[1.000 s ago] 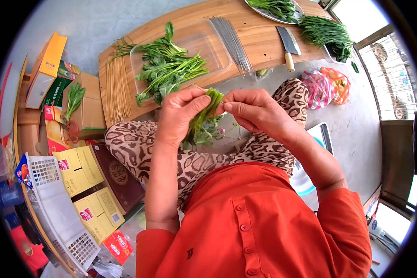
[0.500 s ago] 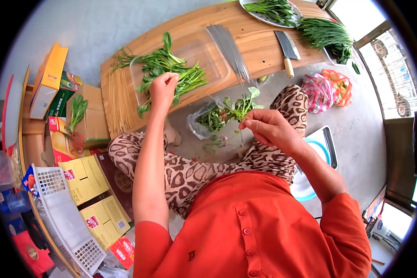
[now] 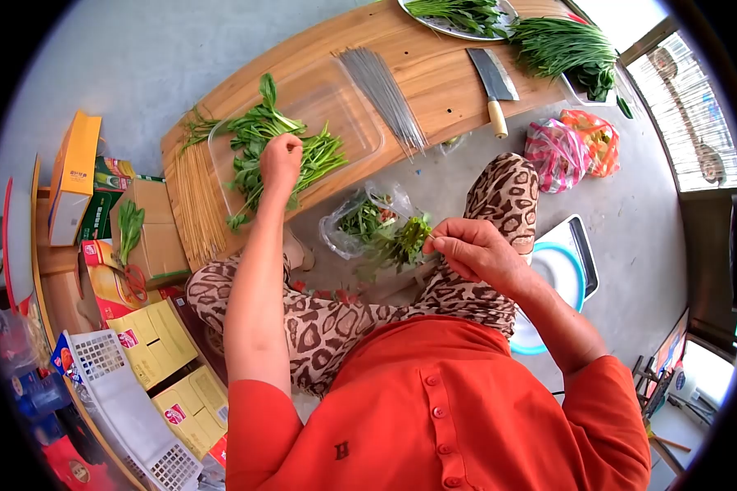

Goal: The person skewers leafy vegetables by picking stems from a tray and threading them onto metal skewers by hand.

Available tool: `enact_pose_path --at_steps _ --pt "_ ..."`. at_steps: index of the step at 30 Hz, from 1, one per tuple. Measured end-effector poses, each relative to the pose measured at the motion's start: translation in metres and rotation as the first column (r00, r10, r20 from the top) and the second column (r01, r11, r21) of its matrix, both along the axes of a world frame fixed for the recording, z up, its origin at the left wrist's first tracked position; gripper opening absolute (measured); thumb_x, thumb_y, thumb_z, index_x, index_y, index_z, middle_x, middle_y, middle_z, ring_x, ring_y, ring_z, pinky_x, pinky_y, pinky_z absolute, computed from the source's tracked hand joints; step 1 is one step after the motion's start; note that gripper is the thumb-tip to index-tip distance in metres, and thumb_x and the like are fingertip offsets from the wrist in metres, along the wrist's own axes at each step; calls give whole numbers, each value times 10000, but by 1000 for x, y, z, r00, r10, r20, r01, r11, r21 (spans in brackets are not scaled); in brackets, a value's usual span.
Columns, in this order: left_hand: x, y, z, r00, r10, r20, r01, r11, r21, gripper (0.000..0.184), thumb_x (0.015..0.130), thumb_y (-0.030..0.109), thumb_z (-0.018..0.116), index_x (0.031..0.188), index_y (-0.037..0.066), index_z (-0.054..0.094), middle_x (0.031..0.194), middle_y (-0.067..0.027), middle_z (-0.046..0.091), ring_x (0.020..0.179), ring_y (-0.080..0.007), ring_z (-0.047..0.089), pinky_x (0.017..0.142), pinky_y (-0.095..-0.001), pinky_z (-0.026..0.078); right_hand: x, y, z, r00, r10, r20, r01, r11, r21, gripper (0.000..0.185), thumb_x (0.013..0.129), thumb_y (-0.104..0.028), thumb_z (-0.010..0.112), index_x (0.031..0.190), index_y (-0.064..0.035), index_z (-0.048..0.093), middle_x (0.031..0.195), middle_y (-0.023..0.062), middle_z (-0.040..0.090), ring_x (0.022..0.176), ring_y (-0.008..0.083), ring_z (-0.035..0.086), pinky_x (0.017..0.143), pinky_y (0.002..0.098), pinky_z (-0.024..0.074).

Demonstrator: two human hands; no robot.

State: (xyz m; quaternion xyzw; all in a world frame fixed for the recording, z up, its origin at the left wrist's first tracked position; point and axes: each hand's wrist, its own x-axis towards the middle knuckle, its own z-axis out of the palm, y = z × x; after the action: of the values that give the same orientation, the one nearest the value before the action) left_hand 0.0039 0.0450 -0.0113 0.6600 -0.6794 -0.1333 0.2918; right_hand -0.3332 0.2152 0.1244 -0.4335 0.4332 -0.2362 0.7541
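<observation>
My left hand (image 3: 281,168) is over the leafy greens (image 3: 258,131) in the clear plastic tray (image 3: 360,147), its fingers pressed together at the stems; what is between them is hidden. My right hand (image 3: 477,250) pinches the end of a thin skewer that carries a bunch of greens (image 3: 409,239), which hangs to its left above the floor. Below the bunch lies an open clear plastic bag (image 3: 336,233) with leaf scraps. Thin metal skewers (image 3: 385,98) lie right of the tray, wooden sticks (image 3: 193,204) left of it.
A cleaver (image 3: 493,82) lies near the table's edge, beside a plate of greens (image 3: 467,34) and long green chives (image 3: 561,47). Coloured bags (image 3: 557,155) and a blue-rimmed basin (image 3: 580,274) are on the floor at right. Boxes (image 3: 151,340) and a white basket (image 3: 127,409) stand at left.
The greens, first held between both hands, now hang from my right hand alone. My left hand has moved away up and left to the greens in the tray. The view has shifted slightly.
</observation>
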Motion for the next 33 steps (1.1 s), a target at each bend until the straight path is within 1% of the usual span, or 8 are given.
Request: enact_pose_path --at_steps 4,6,9,13,17,19,27,33 --pt "9 -15 3 978 119 -171 -96 985 142 180 795 150 624 960 78 628 913 -124 652 825 -301 631 704 -408 483 1 -4 -1 1000 7 -6 -7 1000 3 229 977 -214 497 976 -5 592 515 -59 384 426 25 319 400 198 228" --pt "-2 -16 2 998 -1 56 -1 999 48 264 799 183 650 1043 88 616 946 -134 640 856 -308 625 730 -410 483 4 -4 -3 1000 5 -3 -5 1000 -11 231 977 -215 498 974 -4 592 515 -59 385 426 25 320 400 199 229" --pt "-16 -14 4 933 -63 353 9 988 152 261 791 216 684 1012 82 644 935 -126 613 934 -316 606 780 -428 482 5 -5 -1 1000 -7 -5 7 999 -38 234 977 -217 500 972 -2 592 516 -59 386 426 25 321 399 200 229" --pt "-20 -18 1 918 -85 388 -12 970 241 219 779 190 686 973 92 660 926 -109 615 930 -326 606 782 -434 483 1 -3 -2 1000 -19 0 19 1000 -2 235 977 -220 501 976 -2 591 514 -59 386 424 25 316 398 201 227" --pt "-14 -15 1 943 -74 326 -30 952 305 190 768 139 665 958 126 669 915 -103 613 899 -332 608 761 -436 482 3 -3 -3 1000 -18 -20 19 1000 19 235 979 -220 497 976 -3 586 512 -60 381 423 25 315 397 203 226" --pt "-10 -8 0 981 -61 185 -1 948 318 190 772 144 661 960 124 665 892 -108 617 880 -335 602 752 -439 478 6 -3 -3 1000 4 -26 -4 1000 12 235 979 -221 495 979 -4 586 510 -61 376 423 25 312 397 203 226" --pt "-1 0 15 973 -26 230 -4 992 129 121 801 131 638 909 120 691 932 -105 616 891 -323 595 746 -432 472 8 -3 0 999 3 -40 -4 1000 -29 219 970 -179 499 953 3 619 565 -69 379 491 26 331 442 208 276" --pt "1 -5 4 997 -40 -74 48 992 120 234 781 219 592 964 101 680 922 -131 631 848 -318 614 714 -402 479 10 0 -7 1000 20 -24 -22 997 -78 241 977 -226 501 986 -3 594 515 -60 376 437 28 315 411 202 231"
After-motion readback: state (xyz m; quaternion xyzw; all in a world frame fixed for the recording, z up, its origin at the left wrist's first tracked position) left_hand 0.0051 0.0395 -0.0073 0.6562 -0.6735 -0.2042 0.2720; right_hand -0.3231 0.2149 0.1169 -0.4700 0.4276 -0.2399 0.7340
